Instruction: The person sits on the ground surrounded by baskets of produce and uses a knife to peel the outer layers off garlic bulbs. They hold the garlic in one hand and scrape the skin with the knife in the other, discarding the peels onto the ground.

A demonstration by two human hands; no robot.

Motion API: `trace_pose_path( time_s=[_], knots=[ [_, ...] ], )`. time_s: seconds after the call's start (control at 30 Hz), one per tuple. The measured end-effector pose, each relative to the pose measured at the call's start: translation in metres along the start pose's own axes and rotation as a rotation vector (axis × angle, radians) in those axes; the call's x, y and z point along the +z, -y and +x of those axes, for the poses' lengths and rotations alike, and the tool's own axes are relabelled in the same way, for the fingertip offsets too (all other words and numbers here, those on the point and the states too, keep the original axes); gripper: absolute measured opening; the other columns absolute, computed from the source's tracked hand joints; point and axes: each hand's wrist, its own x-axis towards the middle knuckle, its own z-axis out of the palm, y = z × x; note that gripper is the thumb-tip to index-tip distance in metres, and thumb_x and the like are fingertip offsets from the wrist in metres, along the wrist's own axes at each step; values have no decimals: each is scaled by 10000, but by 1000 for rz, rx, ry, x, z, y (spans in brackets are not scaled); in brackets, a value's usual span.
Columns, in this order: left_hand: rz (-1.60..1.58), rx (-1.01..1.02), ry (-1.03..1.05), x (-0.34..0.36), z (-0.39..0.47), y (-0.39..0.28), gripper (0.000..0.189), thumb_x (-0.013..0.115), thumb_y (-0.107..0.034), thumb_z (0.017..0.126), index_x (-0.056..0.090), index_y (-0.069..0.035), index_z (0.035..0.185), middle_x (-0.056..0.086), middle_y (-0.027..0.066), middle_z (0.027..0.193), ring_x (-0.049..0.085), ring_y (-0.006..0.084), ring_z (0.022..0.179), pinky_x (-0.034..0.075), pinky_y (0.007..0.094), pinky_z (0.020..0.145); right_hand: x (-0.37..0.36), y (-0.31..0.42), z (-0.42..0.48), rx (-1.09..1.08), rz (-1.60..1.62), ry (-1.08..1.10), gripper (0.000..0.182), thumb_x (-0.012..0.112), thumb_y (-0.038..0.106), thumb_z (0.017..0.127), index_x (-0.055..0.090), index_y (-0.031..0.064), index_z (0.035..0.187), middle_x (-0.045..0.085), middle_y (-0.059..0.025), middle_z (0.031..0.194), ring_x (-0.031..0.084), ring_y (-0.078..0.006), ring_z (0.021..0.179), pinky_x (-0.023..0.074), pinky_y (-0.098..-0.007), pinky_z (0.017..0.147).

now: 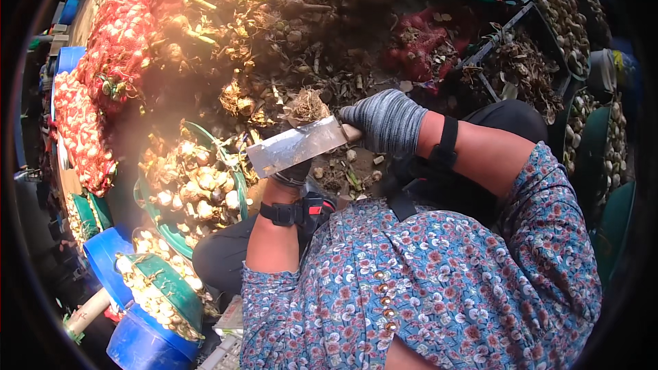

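Note:
In its grey knit glove, my right hand (386, 121) grips the wooden handle (351, 133) of a broad-bladed cleaver (298, 147). The blade points left and lies over my left hand (294, 172), which wears a dark glove and is mostly hidden beneath it. Just beyond the blade is a garlic bulb with its dry roots (307, 107) facing up, close to the left fingers; whether they hold it cannot be told. Below the handle, loose trimmings and small garlic pieces (351, 155) lie between my legs.
A green basin (240, 192) of garlic bulbs stands at the left. Untrimmed garlic (239, 25) is heaped ahead. Red mesh sacks (121, 36) of garlic rise at the far left, above blue buckets (149, 336). A crate (496, 36) of dry scraps stands at the right, near more filled basins.

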Motion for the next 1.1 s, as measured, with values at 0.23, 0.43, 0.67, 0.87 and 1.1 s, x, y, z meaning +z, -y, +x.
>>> trace_pose_path(
  time_s=[0.23, 0.43, 0.67, 0.87, 1.1],
  knots=[
    [-164, -116, 22, -24, -5, -38, 550, 767, -215, 805, 506, -64, 1265, 627, 84, 1108, 615, 219, 1025, 505, 345, 904, 21, -19, 9, -68, -23, -67, 317, 702, 201, 712, 629, 154, 1016, 664, -121, 790, 669, -350, 799, 521, -460, 661],
    [-652, -142, 54, -66, 13, -133, 747, 875, -219, 686, 448, -57, 1276, 587, 71, 1106, 586, 190, 1031, 494, 318, 924, 18, -118, 25, 591, 122, -50, 285, 664, 258, 805, 674, 133, 1062, 706, -163, 923, 669, -366, 895, 528, -433, 783],
    [-864, -405, -221, -65, -8, -74, 589, 798, -138, 778, 498, -46, 1276, 628, 70, 1118, 626, 194, 990, 523, 328, 880, 1, -12, 15, 221, 184, -280, 277, 640, 268, 824, 664, 145, 1071, 690, -161, 874, 662, -375, 860, 526, -448, 740],
    [499, -63, -224, -16, -102, 109, 368, 672, -212, 916, 561, -125, 1256, 620, 105, 1114, 602, 280, 1059, 503, 400, 903, -4, 29, 20, -188, -45, -6, 242, 679, 200, 748, 619, 150, 977, 662, -123, 764, 676, -348, 777, 519, -462, 653],
    [-925, -344, -72, -59, -14, -41, 615, 751, -281, 862, 449, -48, 1345, 623, 81, 1155, 604, 198, 1054, 514, 330, 906, 3, -33, 45, 220, -39, -48, 253, 646, 234, 828, 648, 130, 1058, 696, -127, 851, 679, -350, 843, 532, -451, 716]
  ],
)
